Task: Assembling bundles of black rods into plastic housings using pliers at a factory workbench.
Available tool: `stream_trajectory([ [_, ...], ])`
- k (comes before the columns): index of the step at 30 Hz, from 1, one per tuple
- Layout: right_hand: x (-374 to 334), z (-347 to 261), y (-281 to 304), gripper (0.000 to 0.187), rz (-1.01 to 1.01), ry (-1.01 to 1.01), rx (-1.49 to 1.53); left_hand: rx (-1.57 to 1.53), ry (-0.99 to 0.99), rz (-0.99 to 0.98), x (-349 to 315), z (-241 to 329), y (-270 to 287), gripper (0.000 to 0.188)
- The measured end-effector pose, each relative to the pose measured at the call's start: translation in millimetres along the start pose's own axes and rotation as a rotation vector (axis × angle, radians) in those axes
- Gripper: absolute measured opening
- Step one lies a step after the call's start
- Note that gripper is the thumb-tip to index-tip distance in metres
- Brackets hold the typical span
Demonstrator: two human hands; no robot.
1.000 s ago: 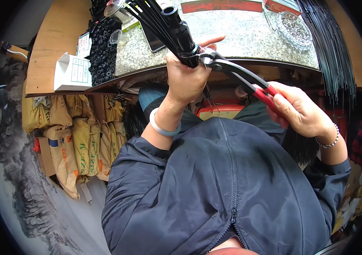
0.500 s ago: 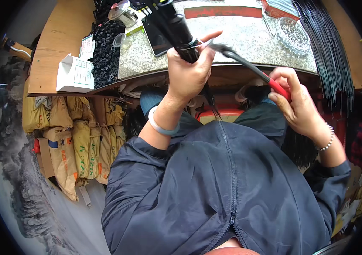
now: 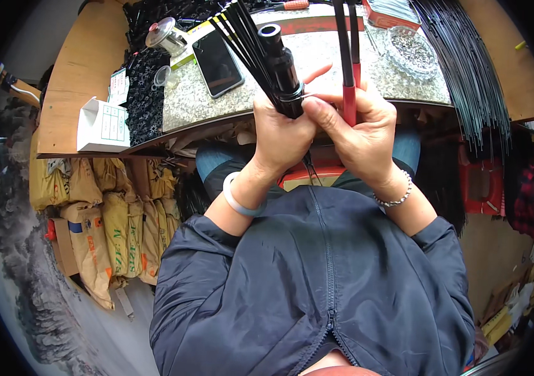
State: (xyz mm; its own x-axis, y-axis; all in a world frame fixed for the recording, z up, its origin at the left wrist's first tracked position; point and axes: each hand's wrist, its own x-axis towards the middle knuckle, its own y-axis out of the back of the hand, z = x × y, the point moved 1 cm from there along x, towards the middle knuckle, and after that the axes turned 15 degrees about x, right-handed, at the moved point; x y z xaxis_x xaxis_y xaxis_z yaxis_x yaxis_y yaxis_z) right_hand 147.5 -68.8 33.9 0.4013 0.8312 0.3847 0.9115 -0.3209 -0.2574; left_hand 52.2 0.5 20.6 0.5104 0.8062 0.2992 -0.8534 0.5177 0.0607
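Observation:
My left hand (image 3: 282, 141) is closed round a bundle of thin black rods (image 3: 242, 41) and a stepped black tube (image 3: 281, 72), which looks like an umbrella frame. The tube's open round end faces up. A thin wire (image 3: 306, 96) sticks out at the tube's ringed neck. Against that neck my right hand (image 3: 367, 138) has its thumb and finger pressed together on the wire. The same hand holds long pliers with red grips (image 3: 349, 103). Their black arms point away from me and leave the picture at the top, so the jaws are out of view.
A phone (image 3: 217, 62) and a glass dish of small parts (image 3: 411, 53) lie on the speckled worktop. Black parts (image 3: 145, 97) are heaped left, near a white box (image 3: 102, 125). Long black rods (image 3: 467, 75) overhang the right edge. Filled sacks (image 3: 88, 244) stand below left.
My right hand has come left to the tube's neck, and the pliers have swung from touching the wire to pointing away from me. The tube now stands more upright in my left hand.

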Motion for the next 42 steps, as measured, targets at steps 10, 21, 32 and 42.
stream_trajectory([
  [10,0,4,7,0.017,0.0,0.23,-0.181,0.088,-0.02,-0.014,-1,-7,-7,0.024],
  [21,1,3,8,0.015,0.011,0.039,-0.04,0.095,-0.022,0.005,0,6,-3,0.019],
  [32,3,4,4,0.016,-0.034,0.244,-0.228,0.143,-0.117,0.061,5,-4,-5,0.013],
  [42,8,-11,8,0.027,-0.142,0.286,-0.231,0.126,-0.107,0.092,0,-4,-3,0.015],
])
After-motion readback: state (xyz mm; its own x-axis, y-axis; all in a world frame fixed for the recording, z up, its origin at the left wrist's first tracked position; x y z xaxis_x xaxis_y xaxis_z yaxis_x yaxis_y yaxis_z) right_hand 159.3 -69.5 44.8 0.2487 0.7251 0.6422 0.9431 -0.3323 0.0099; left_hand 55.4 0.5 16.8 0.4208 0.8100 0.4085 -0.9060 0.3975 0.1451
